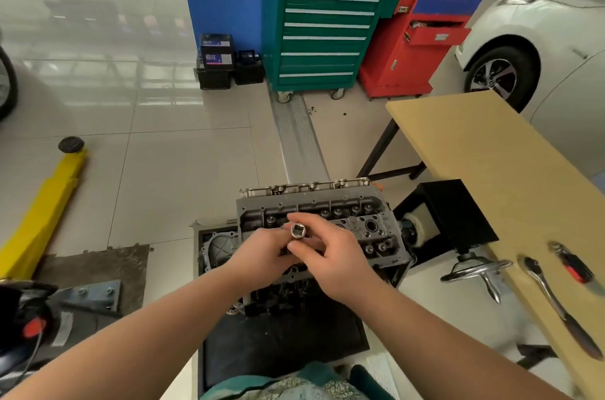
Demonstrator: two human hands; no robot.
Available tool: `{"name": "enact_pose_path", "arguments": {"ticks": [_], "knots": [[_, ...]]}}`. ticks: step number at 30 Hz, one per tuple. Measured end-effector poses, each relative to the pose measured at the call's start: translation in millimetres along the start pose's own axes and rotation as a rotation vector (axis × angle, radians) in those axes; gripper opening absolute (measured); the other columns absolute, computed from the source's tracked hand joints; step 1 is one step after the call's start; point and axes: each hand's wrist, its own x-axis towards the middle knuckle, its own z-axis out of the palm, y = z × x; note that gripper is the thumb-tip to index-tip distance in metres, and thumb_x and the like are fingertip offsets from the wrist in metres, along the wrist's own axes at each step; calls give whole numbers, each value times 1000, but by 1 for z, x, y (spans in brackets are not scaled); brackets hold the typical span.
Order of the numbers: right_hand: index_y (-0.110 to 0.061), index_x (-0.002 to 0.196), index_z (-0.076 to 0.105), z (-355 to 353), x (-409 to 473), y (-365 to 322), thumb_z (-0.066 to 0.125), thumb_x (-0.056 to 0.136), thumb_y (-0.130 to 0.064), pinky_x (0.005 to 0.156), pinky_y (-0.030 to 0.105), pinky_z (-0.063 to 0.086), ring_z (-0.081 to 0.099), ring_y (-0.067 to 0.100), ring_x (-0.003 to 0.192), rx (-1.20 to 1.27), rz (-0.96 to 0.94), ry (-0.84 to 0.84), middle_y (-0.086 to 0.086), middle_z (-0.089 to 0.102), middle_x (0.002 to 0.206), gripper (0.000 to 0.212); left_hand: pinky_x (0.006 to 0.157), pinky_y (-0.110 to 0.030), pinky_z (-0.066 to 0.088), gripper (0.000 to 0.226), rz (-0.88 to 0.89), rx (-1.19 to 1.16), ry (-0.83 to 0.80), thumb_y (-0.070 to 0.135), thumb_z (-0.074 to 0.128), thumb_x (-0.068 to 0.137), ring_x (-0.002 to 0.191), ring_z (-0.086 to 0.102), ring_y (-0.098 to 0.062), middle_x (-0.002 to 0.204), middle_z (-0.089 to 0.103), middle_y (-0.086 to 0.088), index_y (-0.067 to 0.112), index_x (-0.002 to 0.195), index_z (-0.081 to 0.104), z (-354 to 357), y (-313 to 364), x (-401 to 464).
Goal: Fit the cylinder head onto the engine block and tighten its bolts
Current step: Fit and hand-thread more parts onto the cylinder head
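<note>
**Both hands holding a socket above the cylinder head**

Head view: writing is showing on the two dark boxes (216, 51) stacked on the floor at the far side, beside the green drawer cabinet (322, 26), but the letters are too blurred to be read. The stickers along the top of that cabinet and the labels on the red cabinet (422, 39) to its right are likewise illegible.

The cylinder head (366, 223) is sitting on top of the engine block (294, 298) in the near middle of the scene, with valve springs and bolt holes facing up. The left hand (262, 255) and the right hand (330, 255) are meeting just above it. Both are curling their fingers around a silver socket (297, 230), which is standing upright with its square drive hole facing the camera; the right thumb and forefinger are pinching it near the top, and the left fingers are wrapping it lower down.

On the wooden table (484, 151) at the right, a ratchet handle (556, 301) is lying near the edge, with a red-and-black tool (573, 265) just beyond it. A chrome handwheel (474, 272) is showing between the table and the block. A white car (537, 49) is standing far right, and a yellow lift arm (45, 213) is lying at the left.
</note>
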Motion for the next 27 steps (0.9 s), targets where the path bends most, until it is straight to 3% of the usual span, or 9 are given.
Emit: {"name": "enact_pose_path", "arguments": {"ticks": [3,5,7,9,14,19,22,24,27], "knots": [[-33,134,63,-12,3,1,63,98,-19,100,29,53,63,3,117,-90,-17,-73,-15,70,121,39,84,-29,58,13,30,53,-58,25,65,99,90,68,1,99,70,20,35,107,68,-4,-3,4],[-33,125,67,-8,2,2,67,96,-20,94,31,55,65,3,109,-128,-51,11,-17,71,111,32,83,-26,57,26,29,44,-77,25,65,98,88,66,4,94,67,26,50,102,61,-5,-2,4],[-35,116,68,3,0,4,71,92,-23,89,29,56,67,4,103,-105,-84,131,-17,71,104,27,79,-14,51,41,28,-3,-67,23,62,97,89,64,10,93,65,35,63,97,54,-5,0,2],[-36,111,68,16,-2,7,73,90,-27,86,29,57,69,4,99,-70,-84,262,-17,71,100,24,81,-8,49,47,16,-63,-7,23,61,95,95,63,13,101,64,42,69,103,53,0,3,-3],[-41,110,63,34,-1,8,70,88,-44,82,30,59,69,4,95,-116,-75,398,-18,69,96,23,91,-36,59,29,-155,-170,191,19,69,96,99,69,2,104,74,22,38,118,70,25,-7,-20],[-42,110,63,31,2,2,76,88,-36,81,28,59,69,3,95,-119,-130,402,-20,69,96,26,93,-37,59,26,-105,-157,145,19,68,98,100,68,4,103,73,26,35,118,73,10,0,-20],[-39,112,65,21,9,-13,75,90,-35,82,21,58,71,4,96,-74,-193,413,-20,70,100,24,96,-38,58,28,-41,-190,125,25,69,99,107,69,-1,113,74,19,34,125,69,-8,7,-20],[-41,113,65,13,15,-24,73,89,-40,82,15,55,71,3,96,-35,-189,400,-20,71,100,26,93,-33,58,28,-10,-221,75,33,70,99,105,71,-5,110,75,18,40,126,68,-27,6,-20],[-44,116,63,10,17,-29,70,87,-43,86,16,54,71,4,98,5,-151,324,-19,72,102,30,84,-14,53,17,-23,-241,-5,48,69,98,98,70,1,104,74,25,54,114,68,-55,-8,-28]]}}
